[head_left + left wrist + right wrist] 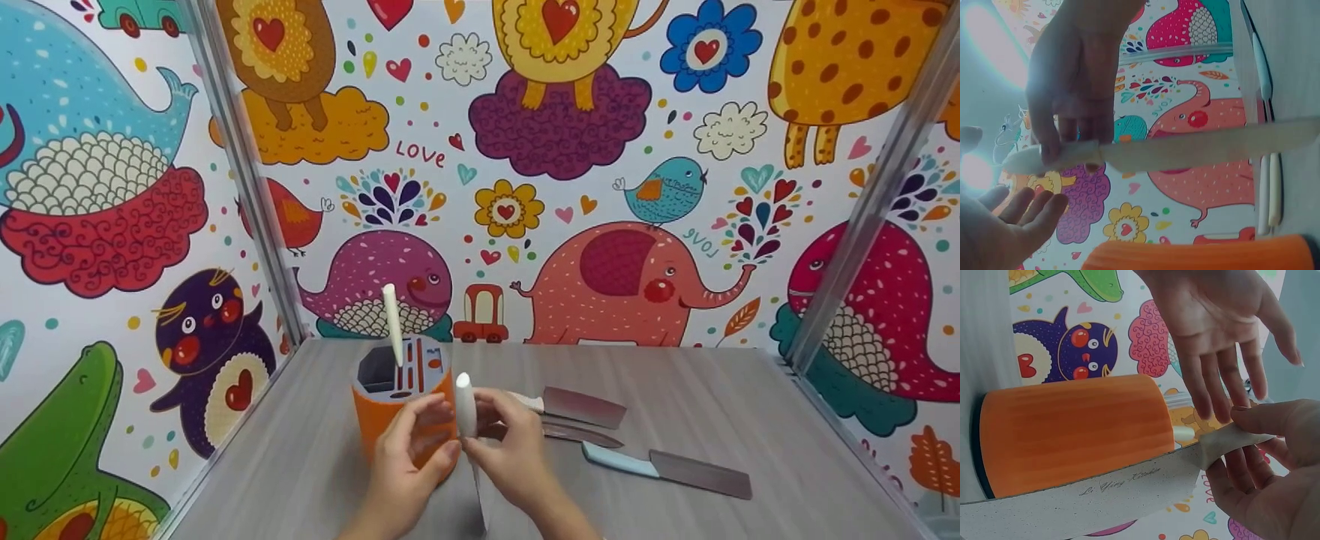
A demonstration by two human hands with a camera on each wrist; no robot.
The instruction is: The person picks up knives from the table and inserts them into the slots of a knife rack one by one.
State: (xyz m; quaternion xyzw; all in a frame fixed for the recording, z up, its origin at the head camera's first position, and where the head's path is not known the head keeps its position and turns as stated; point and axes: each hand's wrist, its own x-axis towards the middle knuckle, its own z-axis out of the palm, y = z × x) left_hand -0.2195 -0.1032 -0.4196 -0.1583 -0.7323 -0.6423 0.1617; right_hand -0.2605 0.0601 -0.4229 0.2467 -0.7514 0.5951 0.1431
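Observation:
My right hand point(517, 442) pinches the white handle of a kitchen knife point(466, 409); its broad blade points down, and the right wrist view shows lettering on the blade point(1084, 500). Beside the handle, my left hand point(412, 457) has its fingers spread and loosely bent, holding nothing; the right wrist view shows its palm point(1213, 326) facing the knife. Just left of the knife stands an orange knife block point(371, 420) with a grey slotted top. A cream handle point(392, 322) sticks up from the block; what it belongs to is hidden inside.
On the table point(285, 450) to the right lie a white-handled cleaver point(583, 406), a narrower knife point(585, 433) partly behind my right hand, and a cleaver with a pale blue handle point(697, 474). Walls with cartoon animals point(615, 292) close off the back and sides.

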